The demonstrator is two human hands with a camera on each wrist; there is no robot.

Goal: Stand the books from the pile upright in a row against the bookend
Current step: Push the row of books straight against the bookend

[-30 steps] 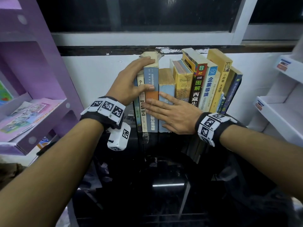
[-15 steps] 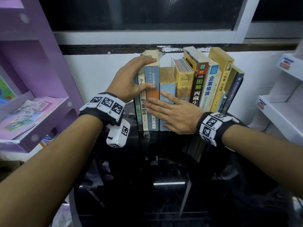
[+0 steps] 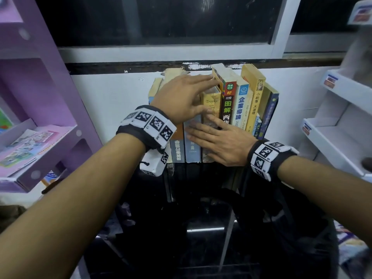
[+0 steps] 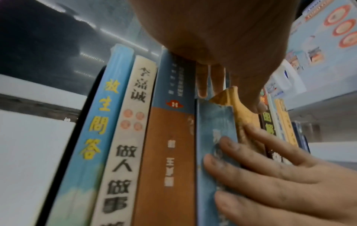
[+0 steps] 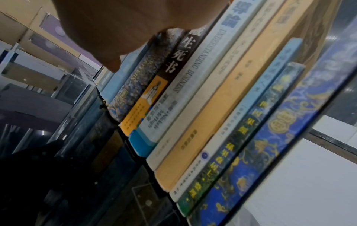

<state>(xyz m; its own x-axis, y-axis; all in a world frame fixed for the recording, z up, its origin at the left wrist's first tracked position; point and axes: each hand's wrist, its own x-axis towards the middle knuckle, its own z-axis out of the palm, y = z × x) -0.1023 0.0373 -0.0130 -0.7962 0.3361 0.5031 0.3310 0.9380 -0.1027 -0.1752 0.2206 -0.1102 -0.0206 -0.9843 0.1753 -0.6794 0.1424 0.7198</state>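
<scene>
A row of books (image 3: 241, 105) stands upright on the black glossy table (image 3: 201, 228) against the white wall. My left hand (image 3: 207, 93) lies over the tops of the middle books. Its fingers reach straight toward the tall red-spined book (image 3: 228, 101), and its thumb (image 4: 255, 104) touches the torn yellow book (image 3: 211, 103). My right hand (image 3: 201, 131) presses flat on the spines of the blue book (image 3: 192, 150) and the yellow one, fingers spread. In the left wrist view a thin black upright edge (image 4: 86, 119) borders the row's left end. My left wrist hides that end in the head view.
A purple shelf unit (image 3: 50, 93) holding booklets (image 3: 26, 146) stands close on the left. White shelves (image 3: 332, 137) stand on the right. A dark window (image 3: 161, 17) sits above the wall. The books at the right end (image 5: 212, 107) lean slightly.
My left hand has slid right, from gripping the tops of the left-end books to lying over the middle ones. My right hand has shifted a little right along the spines.
</scene>
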